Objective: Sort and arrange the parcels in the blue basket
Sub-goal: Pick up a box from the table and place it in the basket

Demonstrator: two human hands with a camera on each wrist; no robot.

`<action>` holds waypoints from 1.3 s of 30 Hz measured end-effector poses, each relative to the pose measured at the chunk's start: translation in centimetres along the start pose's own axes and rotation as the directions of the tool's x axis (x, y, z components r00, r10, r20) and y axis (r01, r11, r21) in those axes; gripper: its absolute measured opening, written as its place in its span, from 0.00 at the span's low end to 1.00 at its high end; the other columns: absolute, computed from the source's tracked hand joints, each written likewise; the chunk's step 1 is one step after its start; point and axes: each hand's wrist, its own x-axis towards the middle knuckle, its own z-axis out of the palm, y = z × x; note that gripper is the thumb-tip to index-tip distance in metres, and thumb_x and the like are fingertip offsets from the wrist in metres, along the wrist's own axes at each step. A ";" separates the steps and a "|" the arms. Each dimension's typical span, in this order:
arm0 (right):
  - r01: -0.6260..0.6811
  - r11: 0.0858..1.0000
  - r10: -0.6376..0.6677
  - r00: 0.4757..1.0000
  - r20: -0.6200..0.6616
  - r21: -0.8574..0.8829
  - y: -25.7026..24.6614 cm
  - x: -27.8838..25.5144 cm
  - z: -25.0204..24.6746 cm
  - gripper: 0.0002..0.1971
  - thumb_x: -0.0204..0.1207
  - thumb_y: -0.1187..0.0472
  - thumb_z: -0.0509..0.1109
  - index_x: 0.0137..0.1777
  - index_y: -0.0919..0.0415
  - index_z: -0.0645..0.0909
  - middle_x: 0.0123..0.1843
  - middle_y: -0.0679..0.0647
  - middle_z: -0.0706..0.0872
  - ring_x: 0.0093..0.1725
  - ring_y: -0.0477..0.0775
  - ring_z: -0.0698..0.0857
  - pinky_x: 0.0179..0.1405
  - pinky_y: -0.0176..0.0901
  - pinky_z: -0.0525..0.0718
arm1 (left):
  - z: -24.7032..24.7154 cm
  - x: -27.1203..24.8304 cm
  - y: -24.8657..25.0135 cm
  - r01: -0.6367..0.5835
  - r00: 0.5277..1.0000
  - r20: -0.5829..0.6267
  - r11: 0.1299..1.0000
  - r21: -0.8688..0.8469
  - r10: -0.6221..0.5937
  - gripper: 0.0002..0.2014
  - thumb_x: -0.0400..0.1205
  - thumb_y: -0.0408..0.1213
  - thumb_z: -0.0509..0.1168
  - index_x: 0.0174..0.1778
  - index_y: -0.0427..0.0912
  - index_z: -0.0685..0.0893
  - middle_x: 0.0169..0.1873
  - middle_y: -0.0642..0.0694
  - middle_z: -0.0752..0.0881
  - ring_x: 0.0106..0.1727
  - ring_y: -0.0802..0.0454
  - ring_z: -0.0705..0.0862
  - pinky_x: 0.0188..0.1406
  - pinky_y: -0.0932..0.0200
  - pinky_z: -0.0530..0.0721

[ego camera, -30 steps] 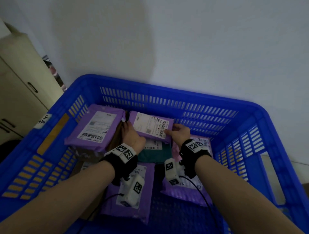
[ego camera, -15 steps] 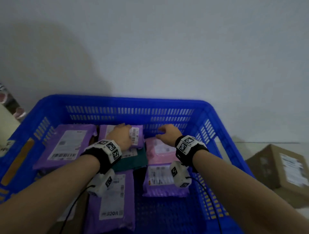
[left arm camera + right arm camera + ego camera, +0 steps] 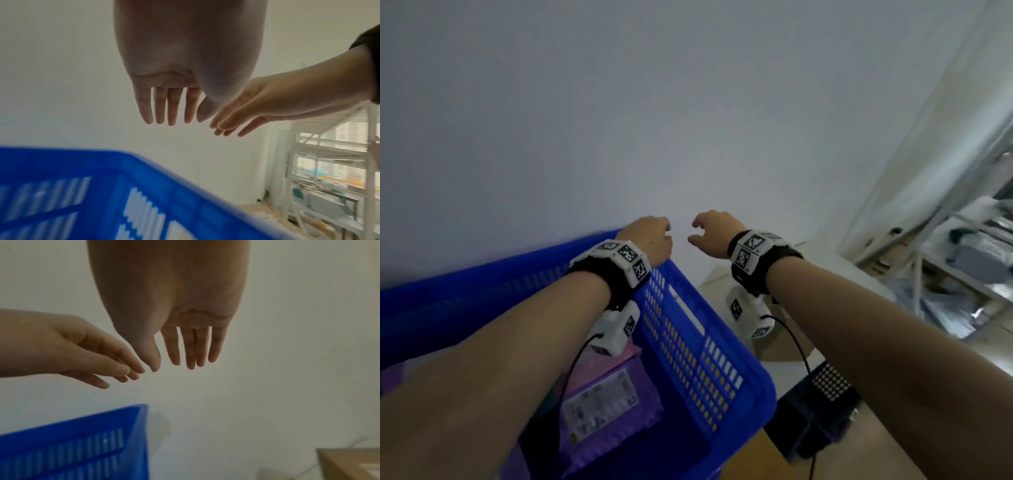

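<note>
The blue basket [image 3: 688, 342] fills the lower left of the head view. Inside it lies a purple parcel [image 3: 602, 407] with a white label, and a pink parcel [image 3: 625, 358] shows just behind it under my left wrist. Both hands are raised in the air above the basket's far right corner. My left hand [image 3: 650, 240] and right hand [image 3: 710, 233] are close together and hold nothing. In the left wrist view the left fingers [image 3: 170, 110] hang straight over the basket rim [image 3: 123, 162]. The right fingers [image 3: 191, 350] are likewise straight and empty.
A white wall stands right behind the basket. To the right of the basket, a dark slotted crate [image 3: 822, 404] and a cardboard box [image 3: 349, 464] sit on the floor. White metal shelving [image 3: 962, 274] holding wrapped goods stands at the far right.
Both hands have let go of the parcels, risen out of the basket and moved right. The head view has swung up and to the right.
</note>
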 end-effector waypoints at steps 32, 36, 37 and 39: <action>-0.573 0.420 0.293 0.819 0.492 0.704 37.6 -3.5 12.8 0.27 0.79 0.55 0.69 0.76 0.58 0.71 0.73 0.57 0.78 0.70 0.58 0.77 0.52 0.42 0.73 | 26.2 9.3 22.6 0.601 0.713 0.598 0.759 -0.251 -0.367 0.24 0.87 0.47 0.53 0.78 0.42 0.68 0.73 0.39 0.76 0.70 0.36 0.77 0.67 0.47 0.78; -0.562 0.324 0.299 0.824 0.481 0.761 37.4 -3.2 12.1 0.30 0.75 0.49 0.71 0.77 0.47 0.67 0.73 0.54 0.76 0.69 0.61 0.76 0.57 0.57 0.78 | 25.2 9.2 22.7 0.662 0.707 0.606 0.641 -0.388 -0.364 0.27 0.83 0.52 0.59 0.75 0.45 0.66 0.70 0.40 0.78 0.62 0.38 0.82 0.59 0.47 0.84; -0.540 0.309 0.301 0.836 0.459 0.783 37.4 -3.0 11.6 0.31 0.74 0.49 0.71 0.77 0.45 0.66 0.72 0.54 0.77 0.66 0.61 0.78 0.56 0.58 0.80 | 24.6 9.2 22.8 0.657 0.723 0.591 0.619 -0.430 -0.358 0.28 0.82 0.54 0.61 0.75 0.45 0.66 0.69 0.41 0.79 0.60 0.40 0.82 0.60 0.46 0.83; -0.482 0.260 0.293 0.865 0.407 0.837 37.1 -2.5 10.0 0.31 0.74 0.51 0.72 0.76 0.45 0.66 0.70 0.55 0.79 0.57 0.57 0.81 0.45 0.51 0.84 | 23.2 9.1 23.1 0.637 0.756 0.556 0.580 -0.508 -0.344 0.28 0.82 0.53 0.62 0.75 0.45 0.65 0.66 0.43 0.79 0.60 0.40 0.82 0.59 0.46 0.82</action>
